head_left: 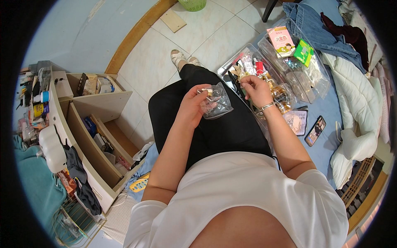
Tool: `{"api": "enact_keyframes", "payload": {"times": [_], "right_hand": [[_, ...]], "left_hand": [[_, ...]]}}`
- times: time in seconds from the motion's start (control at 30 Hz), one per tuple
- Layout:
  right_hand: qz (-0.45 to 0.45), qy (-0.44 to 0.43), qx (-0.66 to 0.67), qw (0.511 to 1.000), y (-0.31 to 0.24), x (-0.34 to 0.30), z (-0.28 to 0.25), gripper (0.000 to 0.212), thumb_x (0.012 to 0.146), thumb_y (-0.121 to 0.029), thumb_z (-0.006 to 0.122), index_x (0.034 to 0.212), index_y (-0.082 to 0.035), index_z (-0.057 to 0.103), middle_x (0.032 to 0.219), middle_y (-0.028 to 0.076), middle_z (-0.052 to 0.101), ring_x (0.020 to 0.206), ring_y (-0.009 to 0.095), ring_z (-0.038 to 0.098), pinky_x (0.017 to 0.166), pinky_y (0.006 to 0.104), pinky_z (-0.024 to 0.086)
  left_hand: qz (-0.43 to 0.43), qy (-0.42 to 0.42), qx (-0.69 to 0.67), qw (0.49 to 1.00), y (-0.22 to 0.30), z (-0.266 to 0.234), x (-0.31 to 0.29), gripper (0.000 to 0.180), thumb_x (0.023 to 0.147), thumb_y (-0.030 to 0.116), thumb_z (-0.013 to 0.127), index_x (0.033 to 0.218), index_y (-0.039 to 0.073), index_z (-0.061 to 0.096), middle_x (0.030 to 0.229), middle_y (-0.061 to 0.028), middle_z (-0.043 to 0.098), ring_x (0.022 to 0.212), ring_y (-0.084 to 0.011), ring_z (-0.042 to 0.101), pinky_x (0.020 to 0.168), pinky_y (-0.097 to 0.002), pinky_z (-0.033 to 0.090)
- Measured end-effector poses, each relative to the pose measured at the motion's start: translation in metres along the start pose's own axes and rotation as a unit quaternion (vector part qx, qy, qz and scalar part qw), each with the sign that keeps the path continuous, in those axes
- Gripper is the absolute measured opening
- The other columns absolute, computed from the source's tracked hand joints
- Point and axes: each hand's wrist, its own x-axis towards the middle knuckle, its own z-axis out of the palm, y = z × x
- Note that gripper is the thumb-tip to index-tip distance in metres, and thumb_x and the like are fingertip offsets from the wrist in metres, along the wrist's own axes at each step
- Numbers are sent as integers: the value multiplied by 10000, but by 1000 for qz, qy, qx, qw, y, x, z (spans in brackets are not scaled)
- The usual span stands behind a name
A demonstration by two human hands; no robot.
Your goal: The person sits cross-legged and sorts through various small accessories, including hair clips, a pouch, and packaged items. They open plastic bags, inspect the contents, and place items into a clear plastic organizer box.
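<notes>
My left hand is closed on a clear plastic bag, held above my lap. Something small and gold-coloured shows at the bag's top, by the thumb. My right hand hovers at the near left side of a clear plastic box, its fingers pinched together. Whatever lies between those fingertips, if anything, is too small to make out. Inside the box are a red-and-white tube, gold-toned trinkets and small packets. A second clear container beside it holds a pink carton and a green packet.
A phone lies on the blue bedding at right, near a white quilt and jeans. At left stands a cabinet with pulled-out drawers. A green basket sits on the tiled floor.
</notes>
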Motion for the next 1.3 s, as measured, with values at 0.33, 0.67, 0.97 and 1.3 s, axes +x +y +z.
{"api": "enact_keyframes", "payload": {"times": [0.33,0.67,0.97,1.3], "right_hand": [[-401,71,-506,761,-27,53,-6,195,804,-184,549,960,-163,664,1049,-31,626,1118,178,502,907,387,368],[-348,-7,-620,703,-30,64,-5,167,797,-170,536,898,-162,669,924,16,589,1006,200,528,941,385,360],[-206,-84,-597,771,-38,23,-46,141,822,-238,579,864,-116,635,852,48,655,842,263,624,763,411,436],[-33,-74,-697,713,-44,19,-66,184,849,-209,530,909,-122,681,883,76,674,833,280,661,705,416,520]], "left_hand": [[-1,-5,13,1000,1,2,-1,220,941,75,494,1139,-10,544,1041,-138,626,940,-284,652,735,-364,559],[0,-9,9,1000,-1,-3,-3,215,945,72,483,1133,-12,545,1033,-135,629,932,-270,655,744,-360,555],[4,-2,6,1000,-2,-5,-4,206,945,72,485,1124,-3,553,1005,-126,630,916,-266,658,729,-347,556],[3,1,13,1000,-2,-4,-4,198,953,76,475,1120,3,551,1006,-123,632,911,-262,657,704,-340,558]]}}
